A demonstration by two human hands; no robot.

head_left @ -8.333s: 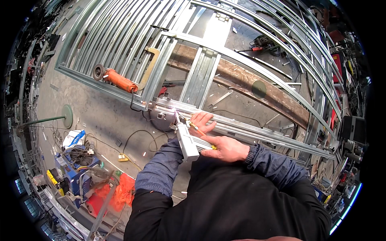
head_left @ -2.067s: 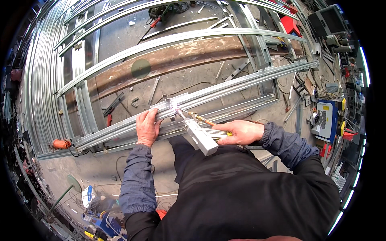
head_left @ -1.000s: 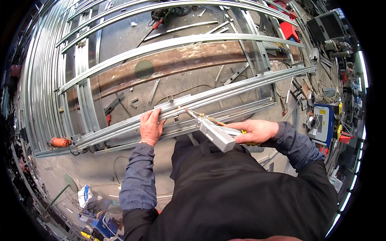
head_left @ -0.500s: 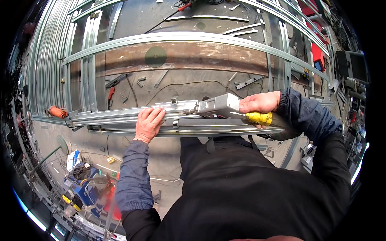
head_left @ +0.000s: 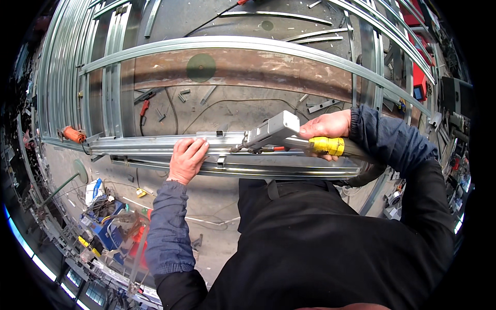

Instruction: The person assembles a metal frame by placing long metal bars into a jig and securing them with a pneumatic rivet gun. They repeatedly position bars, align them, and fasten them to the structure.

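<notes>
My left hand [head_left: 188, 159] is closed over a long shiny metal rail [head_left: 132, 145], fingers together on its top and thumb side hidden. In my right hand [head_left: 328, 125] is a grey handheld welding gun [head_left: 277, 126], tilted down to the left. Its nozzle tip touches or hovers just over the rail, right of my left hand; I cannot tell which. A yellow sleeve [head_left: 329, 146] joins the gun's handle to a dark hose. Short square tube pieces, one a small bracket [head_left: 221, 161], sit along the rail near my left fingers.
Across the far side runs a curved-looking metal bar [head_left: 232, 43] above a rusty beam [head_left: 243, 72]. Stacked metal profiles [head_left: 59, 88] stand at the left, beside an orange roll-shaped object [head_left: 74, 135]. A blue machine [head_left: 107, 232] and cables lie at lower left.
The gun has moved slightly left and down along the rail and tilts more steeply. My left hand has shifted a little left in the picture. The whole view has drifted slightly.
</notes>
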